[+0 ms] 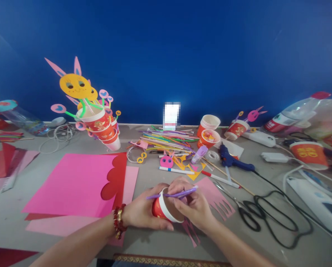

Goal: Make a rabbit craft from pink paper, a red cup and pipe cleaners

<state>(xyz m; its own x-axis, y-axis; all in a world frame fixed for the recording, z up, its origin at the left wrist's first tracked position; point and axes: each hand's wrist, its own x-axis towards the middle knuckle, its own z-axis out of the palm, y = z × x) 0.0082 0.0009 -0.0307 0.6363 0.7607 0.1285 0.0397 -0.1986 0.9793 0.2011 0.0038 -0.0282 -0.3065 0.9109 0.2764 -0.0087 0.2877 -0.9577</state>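
Note:
Tilted with its rim toward me, a red paper cup (pixel 159 210) is wrapped in the fingers of my left hand (pixel 142 209). Across the cup's mouth lies a purple pipe cleaner (pixel 182 193), pinched by my right hand (pixel 194 207); its far end reaches over toward my left hand. Cut pink paper (pixel 216 198) with finger-like slits lies under and right of my hands. Just beyond them are a pink paper rabbit face (pixel 166 161) and a white marker (pixel 177 170).
Pink and red paper sheets (pixel 71 185) lie at left, near decorated stacked cups (pixel 99 122). Several pipe cleaners (pixel 168 139) are heaped at the back. A blue glue gun (pixel 234 161), black-handled scissors (pixel 248 217) and a loose black cord (pixel 283 241) lie at right. Bottles (pixel 296 113) stand behind.

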